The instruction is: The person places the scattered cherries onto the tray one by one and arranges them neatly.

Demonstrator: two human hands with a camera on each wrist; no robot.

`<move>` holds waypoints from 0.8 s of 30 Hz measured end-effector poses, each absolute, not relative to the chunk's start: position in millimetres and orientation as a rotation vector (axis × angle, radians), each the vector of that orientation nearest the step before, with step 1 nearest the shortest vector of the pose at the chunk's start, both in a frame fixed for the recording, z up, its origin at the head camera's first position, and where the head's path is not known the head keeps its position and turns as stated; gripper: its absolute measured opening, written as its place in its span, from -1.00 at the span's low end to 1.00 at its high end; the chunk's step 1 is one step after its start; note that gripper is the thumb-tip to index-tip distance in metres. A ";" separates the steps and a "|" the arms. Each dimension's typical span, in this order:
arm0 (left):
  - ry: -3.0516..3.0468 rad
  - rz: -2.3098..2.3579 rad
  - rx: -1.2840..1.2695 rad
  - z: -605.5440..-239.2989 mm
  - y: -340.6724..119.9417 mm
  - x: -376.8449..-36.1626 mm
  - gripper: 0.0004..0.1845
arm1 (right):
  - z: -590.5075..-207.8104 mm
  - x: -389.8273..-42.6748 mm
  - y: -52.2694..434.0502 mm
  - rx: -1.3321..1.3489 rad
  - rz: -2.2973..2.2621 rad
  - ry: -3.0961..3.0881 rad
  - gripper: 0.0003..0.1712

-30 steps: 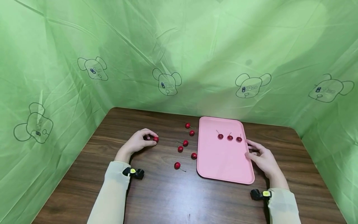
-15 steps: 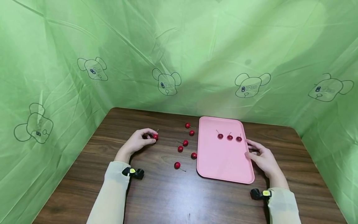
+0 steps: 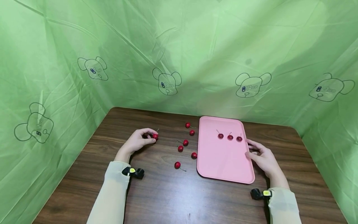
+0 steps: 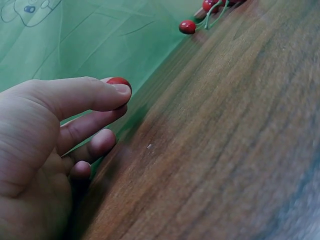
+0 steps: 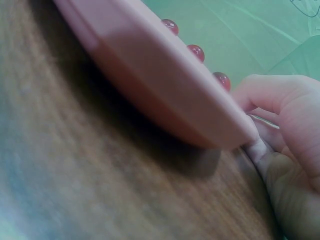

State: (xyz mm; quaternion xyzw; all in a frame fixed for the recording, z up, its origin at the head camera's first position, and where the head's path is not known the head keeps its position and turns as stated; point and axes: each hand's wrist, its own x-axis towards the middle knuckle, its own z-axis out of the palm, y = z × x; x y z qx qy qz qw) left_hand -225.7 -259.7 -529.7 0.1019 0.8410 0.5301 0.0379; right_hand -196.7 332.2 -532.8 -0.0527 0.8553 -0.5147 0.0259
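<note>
My left hand (image 3: 139, 139) pinches a red cherry (image 3: 155, 136) between thumb and fingers, its stem pointing up. In the left wrist view this cherry (image 4: 120, 81) shows behind the thumb tip, close over the table. On the right lies a pink tray (image 3: 223, 165) with three dark red cherries (image 3: 230, 137) in a row, stems upward. My right hand (image 3: 262, 158) holds the tray's right edge, thumb and fingertips at the rim. The right wrist view shows the tray's side (image 5: 165, 90) up close, with the right hand (image 5: 290, 130) against its edge.
Several loose cherries (image 3: 185, 142) lie on the brown wooden table (image 3: 156, 193) between the left hand and the tray. One cherry (image 3: 194, 155) sits right by the tray's left rim. Green fabric (image 3: 207, 56) with printed mouse-like heads stands around the table's back and sides.
The left thumb and fingers have drawn together on the cherry, and it has come up slightly. My right hand and the tray have stayed in place.
</note>
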 end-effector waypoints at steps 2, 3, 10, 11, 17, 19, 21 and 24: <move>2.582 1.622 0.312 -529.1 -259.3 -225.6 -0.70 | -532.3 -196.4 332.2 -0.159 -1.583 2.647 -0.25; 2.582 1.621 0.311 -528.9 -259.1 -225.6 -0.70 | -532.0 -196.4 332.2 -0.157 -1.580 2.648 -0.25; 2.564 1.648 0.295 -527.7 -258.2 -225.6 -0.70 | -531.0 -196.6 332.6 -0.149 -1.569 2.656 -0.25; 2.561 1.651 0.294 -527.8 -258.1 -225.6 -0.69 | -531.3 -196.7 332.8 -0.150 -1.569 2.656 -0.25; 2.562 1.645 0.275 -529.3 -258.1 -226.7 -0.65 | -532.6 -197.3 333.7 -0.162 -1.578 2.650 -0.25; 2.566 1.634 0.266 -529.1 -257.8 -227.0 -0.65 | -532.9 -197.4 333.8 -0.161 -1.583 2.646 -0.25; 2.575 1.620 0.256 -528.2 -256.9 -227.4 -0.66 | -533.0 -197.4 333.9 -0.159 -1.585 2.644 -0.25; 2.583 1.610 0.257 -521.0 -252.6 -225.1 -0.67 | -533.4 -197.7 333.7 -0.157 -1.582 2.645 -0.24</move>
